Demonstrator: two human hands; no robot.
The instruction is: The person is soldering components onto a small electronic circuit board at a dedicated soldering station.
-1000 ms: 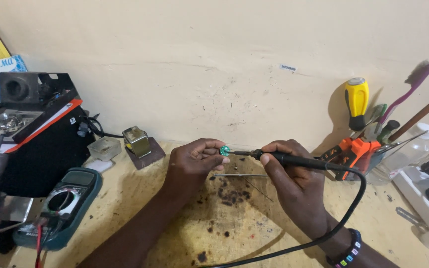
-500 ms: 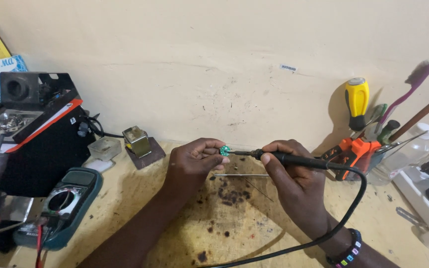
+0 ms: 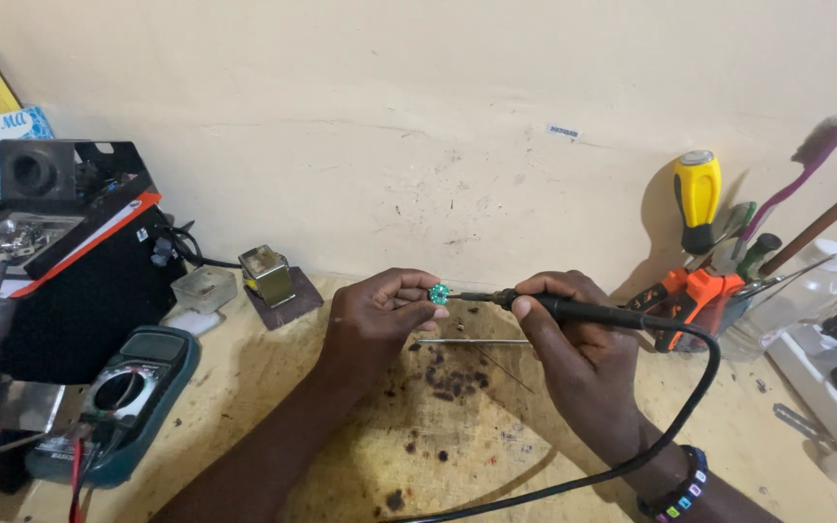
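Soldering iron [image 3: 573,310] tip at green board [image 3: 439,295] edge — left hand [image 3: 375,315] pinches — right hand [image 3: 583,353]

Green circuit board [image 3: 439,294], black soldering iron [image 3: 583,310]

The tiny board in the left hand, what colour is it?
Green, seen in the head view: the tiny board, pinched in the left hand.

Blue-white package [image 3: 10,136] far left; small white wall label [image 3: 564,131]
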